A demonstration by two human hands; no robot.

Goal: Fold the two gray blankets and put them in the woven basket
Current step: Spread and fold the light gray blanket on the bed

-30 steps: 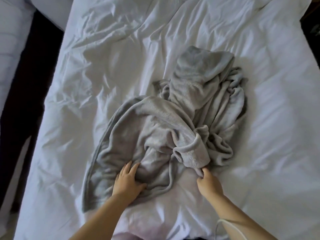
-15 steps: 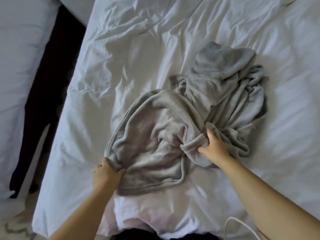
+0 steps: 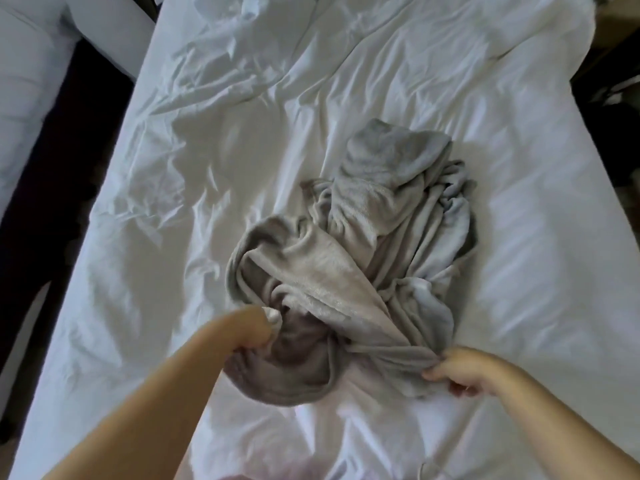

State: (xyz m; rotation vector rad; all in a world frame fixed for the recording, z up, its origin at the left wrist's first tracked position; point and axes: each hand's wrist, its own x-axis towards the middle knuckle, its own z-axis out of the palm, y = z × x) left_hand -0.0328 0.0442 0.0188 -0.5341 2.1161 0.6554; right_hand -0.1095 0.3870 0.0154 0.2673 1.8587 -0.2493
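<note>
I look down on a white bed [image 3: 519, 271] with a wrinkled cover. A gray blanket [image 3: 363, 244] lies crumpled on it, a little right of the middle. I cannot tell whether this heap is one blanket or two; the folds on its right side look paler than the rest.

Left hand [image 3: 254, 332]: blurred, at the heap's near-left edge. Its fingers are curled into the cloth and grip a fold there. The darker underside of the blanket sags in a loop just right of and below this hand. I cannot tell the exact lay of the fingertips.

Right hand [image 3: 465, 372]: at the heap's near-right corner. Thumb and fingers are pressed together on a gathered strip of the blanket's edge. From this pinch a band of cloth runs up and left toward the middle of the heap, drawn into tight pleats where it meets the fingers.

The bulk of the blanket lies beyond both hands, farther up the bed, with its highest bunch at the far end. The two grips are well apart, with the sagging loop between them.

A second white bed [image 3: 31, 81] stands to the left, parted from the first by a dark gap [image 3: 52, 209]. A thin white cable [image 3: 424, 471] shows at the bottom edge, near the right forearm.
</note>
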